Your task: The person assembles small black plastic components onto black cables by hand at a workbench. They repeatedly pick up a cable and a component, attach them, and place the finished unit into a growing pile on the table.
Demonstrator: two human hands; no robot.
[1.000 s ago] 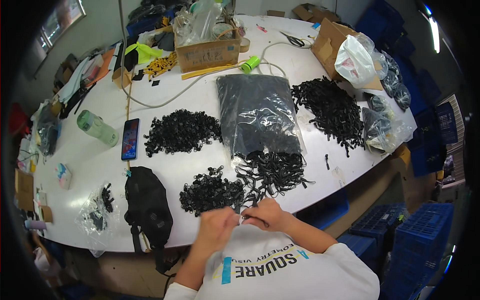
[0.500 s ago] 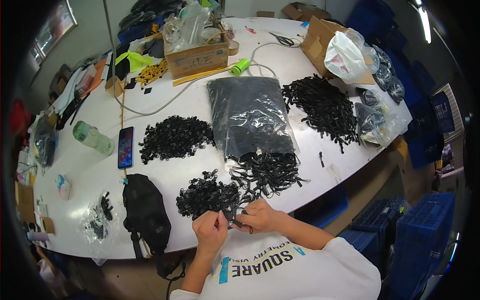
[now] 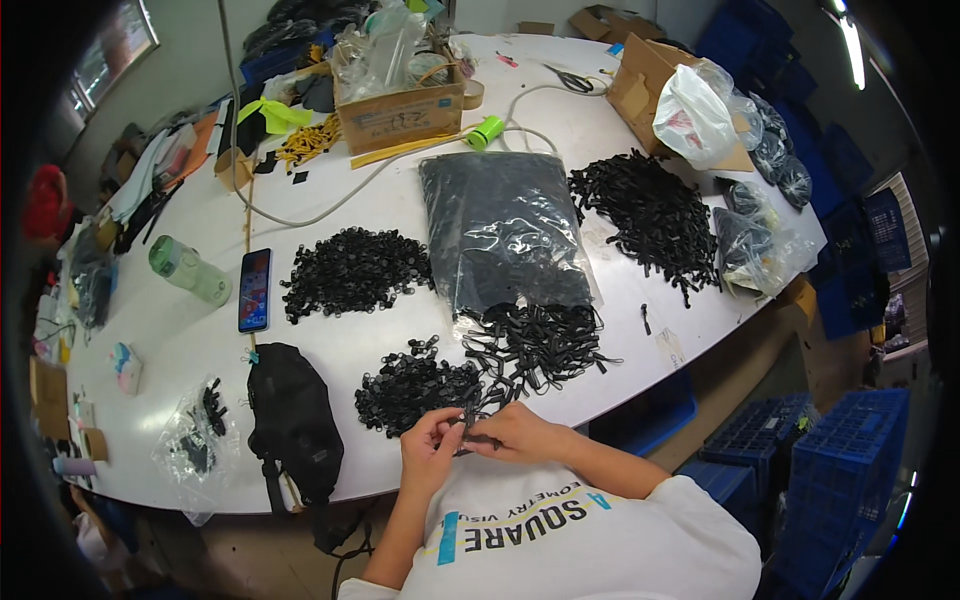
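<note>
My left hand (image 3: 430, 452) and my right hand (image 3: 516, 434) meet at the near table edge, in front of my shirt. Between the right fingers is a black zipper pull (image 3: 486, 441), a short strip with a cord loop. The left thumb and fingers are pinched together beside it; what they hold is too small and dark to make out. Just beyond the left hand lies a pile of small black plastic pieces (image 3: 410, 392). A heap of black looped zipper pulls (image 3: 530, 350) lies beyond the right hand, against a clear bag full of black material (image 3: 505, 230).
Farther off are another black-piece pile (image 3: 355, 272) and a large heap of black pulls (image 3: 650, 220). A phone (image 3: 254, 290), green bottle (image 3: 188, 270) and black pouch (image 3: 292, 430) are left. Cardboard boxes (image 3: 400, 118) stand at the back; blue crates (image 3: 845, 480) are right.
The left hand has shifted slightly right and up, its fingers now bent over the thumb. The pull in the right hand has turned from hanging down to lying more level.
</note>
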